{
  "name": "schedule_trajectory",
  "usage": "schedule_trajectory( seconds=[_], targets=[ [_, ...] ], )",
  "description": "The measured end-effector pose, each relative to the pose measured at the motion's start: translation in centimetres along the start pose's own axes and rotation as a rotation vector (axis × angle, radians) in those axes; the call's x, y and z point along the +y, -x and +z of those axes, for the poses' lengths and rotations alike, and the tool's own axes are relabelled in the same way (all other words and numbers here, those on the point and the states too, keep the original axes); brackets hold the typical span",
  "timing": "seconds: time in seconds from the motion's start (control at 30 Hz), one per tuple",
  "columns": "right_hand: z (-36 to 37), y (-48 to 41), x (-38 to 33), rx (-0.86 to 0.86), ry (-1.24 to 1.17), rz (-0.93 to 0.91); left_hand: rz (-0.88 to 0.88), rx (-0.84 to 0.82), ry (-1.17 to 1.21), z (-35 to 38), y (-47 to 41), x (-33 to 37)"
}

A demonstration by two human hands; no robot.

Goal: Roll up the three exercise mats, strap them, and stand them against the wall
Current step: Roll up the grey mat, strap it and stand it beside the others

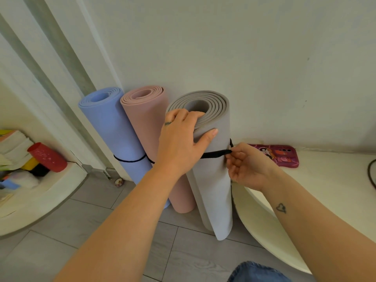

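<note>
Evidently the last mat is being strapped: the blue mat [114, 129] and pink mat [146, 123] stand upright side by side against the wall [223, 47] at centre left, each with a thin dark band around its middle. The grey mat [213, 190] stands just right of them on the floor [81, 231], rolled, its top near the wall.

The left hand [179, 141] grips the top of the grey roll, its fingers [195, 115] hooked over the rim into the coil and the thumb pressed on the outer face. The right hand [248, 165] pinches the black strap [215, 154] at the roll's right side; the strap runs across the front of the mat. Whether it is fastened cannot be told.

Next, I judge, the strap must be drawn snug and closed while the left hand keeps the roll from loosening or tipping, then the mat leaned squarely beside the pink one.
</note>
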State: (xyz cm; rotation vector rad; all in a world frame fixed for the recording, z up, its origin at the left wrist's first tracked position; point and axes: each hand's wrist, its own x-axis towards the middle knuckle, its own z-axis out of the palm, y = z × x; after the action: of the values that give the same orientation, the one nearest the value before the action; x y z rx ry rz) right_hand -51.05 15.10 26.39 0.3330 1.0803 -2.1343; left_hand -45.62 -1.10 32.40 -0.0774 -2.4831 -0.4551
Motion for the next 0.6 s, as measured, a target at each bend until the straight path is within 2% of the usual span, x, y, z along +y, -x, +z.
schedule_trajectory(
  seconds=[0.07,0.13,0.2,0.23,0.4,0.47,0.6],
  targets=[
    [-0.3,-0.2,1.0,-0.126,-0.219,0.018,-0.013,-0.010,-0.001,-0.1,0.0,0.0],
    [-0.7,-0.6,2.5,-0.337,-0.454,0.018,-0.024,-0.021,-0.002,-0.2,0.1,0.1],
    [-0.6,-0.5,3.9,-0.467,-0.520,0.034,-0.045,-0.026,-0.009,-0.5,0.1,-0.1],
    [-0.5,-0.2,4.5,-0.462,-0.467,0.042,-0.061,-0.028,-0.013,-0.6,-0.1,-0.3],
    [-1.4,-0.4,7.7,-0.044,0.117,-0.045,-0.102,-0.089,0.012,-1.2,-1.1,-1.2],
    [-2.8,-1.3,8.1,0.050,0.174,-0.041,-0.093,-0.103,0.031,-1.3,-1.3,-1.3],
    [-4.6,-3.7,7.2,0.168,0.106,0.028,-0.059,-0.094,0.075,-1.6,-0.6,-2.1]
  ],
)
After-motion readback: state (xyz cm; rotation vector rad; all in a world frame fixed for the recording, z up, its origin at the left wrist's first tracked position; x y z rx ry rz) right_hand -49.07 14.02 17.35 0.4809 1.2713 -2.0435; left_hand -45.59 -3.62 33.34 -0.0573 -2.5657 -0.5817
